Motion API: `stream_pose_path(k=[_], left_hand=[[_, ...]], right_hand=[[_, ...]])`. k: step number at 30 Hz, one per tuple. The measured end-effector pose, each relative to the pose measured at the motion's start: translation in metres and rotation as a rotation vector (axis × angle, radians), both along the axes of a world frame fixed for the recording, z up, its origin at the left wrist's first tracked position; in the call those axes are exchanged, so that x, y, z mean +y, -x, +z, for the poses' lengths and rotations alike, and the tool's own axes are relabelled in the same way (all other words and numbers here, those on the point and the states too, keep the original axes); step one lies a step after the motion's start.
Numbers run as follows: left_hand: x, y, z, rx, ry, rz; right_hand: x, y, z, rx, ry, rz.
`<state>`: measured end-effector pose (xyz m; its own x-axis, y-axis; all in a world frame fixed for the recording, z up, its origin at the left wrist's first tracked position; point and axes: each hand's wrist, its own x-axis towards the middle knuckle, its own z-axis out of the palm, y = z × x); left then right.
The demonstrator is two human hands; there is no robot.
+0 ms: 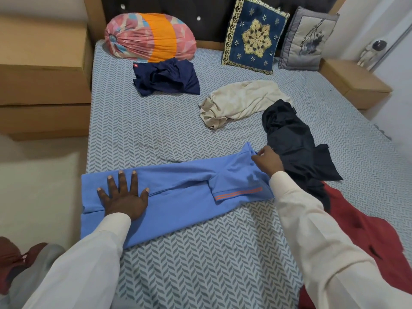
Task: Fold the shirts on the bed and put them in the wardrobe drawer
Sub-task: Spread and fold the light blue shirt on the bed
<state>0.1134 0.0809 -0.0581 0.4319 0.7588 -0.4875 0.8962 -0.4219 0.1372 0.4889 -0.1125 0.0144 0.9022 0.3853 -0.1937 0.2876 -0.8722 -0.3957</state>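
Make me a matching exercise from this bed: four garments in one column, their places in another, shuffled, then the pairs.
Things
1. light blue shirt with orange stripes
2. crumpled navy blue shirt
3. crumpled cream shirt
4. dark red garment

Places
A. just in front of the pink and orange bolster pillow
B. pressed flat under the left hand
C. near right part of the bed
D. beside the far end of the black garment

Pairs: 1-B, 2-A, 3-D, 4-C
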Motion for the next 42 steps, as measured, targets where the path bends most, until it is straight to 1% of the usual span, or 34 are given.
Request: stream_pose_path(k=[3, 5, 7, 10, 11, 17, 19, 23, 25, 28, 30, 32, 35, 38, 40, 42], left_hand=[[0.0, 0.0, 0.001, 0.008, 0.004, -0.003], [0.0, -0.001, 0.001, 0.007, 0.0, -0.002], [0.0, -0.002, 0.002, 0.019, -0.005, -0.007], [0.001, -0.001, 0.005, 0.038, -0.032, -0.034], [0.002, 0.0, 0.006, 0.038, -0.041, -0.04], [0.003, 0.001, 0.007, 0.042, -0.089, -0.065], [0.01, 0.002, 0.009, 0.032, -0.151, -0.09], [0.042, 0.015, 0.015, -0.183, -0.42, -0.118], [0.055, 0.021, 0.017, -0.216, -0.405, -0.101], [0.065, 0.02, 0.021, -0.271, -0.348, -0.055], [0.069, 0.019, 0.017, -0.263, -0.367, -0.048], [0.071, 0.018, 0.011, -0.242, -0.4, -0.055], [0.068, 0.016, 0.003, -0.271, -0.466, -0.052], [0.063, 0.013, -0.003, -0.316, -0.572, -0.033], [0.056, 0.009, -0.008, -0.367, -0.568, -0.073], [0.042, 0.005, -0.014, -0.447, -0.466, -0.177]], right_hand=[[0.017, -0.002, -0.008, -0.053, -0.154, 0.079], [0.029, -0.006, -0.009, -0.086, -0.171, 0.102], [0.039, -0.013, -0.009, -0.058, -0.077, 0.113], [0.048, -0.027, -0.011, 0.057, 0.149, 0.202], [0.05, -0.031, -0.012, 0.096, 0.185, 0.232], [0.061, -0.04, -0.021, 0.261, 0.178, 0.25], [0.061, -0.041, -0.028, 0.289, 0.104, 0.224], [0.058, -0.042, -0.038, 0.281, -0.142, 0.135], [0.055, -0.041, -0.037, 0.344, -0.236, 0.057], [0.053, -0.04, -0.032, 0.474, -0.274, -0.015], [0.053, -0.043, -0.034, 0.518, -0.374, -0.074], [0.051, -0.048, -0.043, 0.474, -0.423, -0.133], [0.045, -0.045, -0.052, 0.431, -0.376, -0.073], [0.044, -0.045, -0.058, 0.388, -0.432, -0.073], [0.045, -0.042, -0.058, 0.398, -0.488, -0.107], [0.042, -0.038, -0.057, 0.429, -0.547, -0.121]])
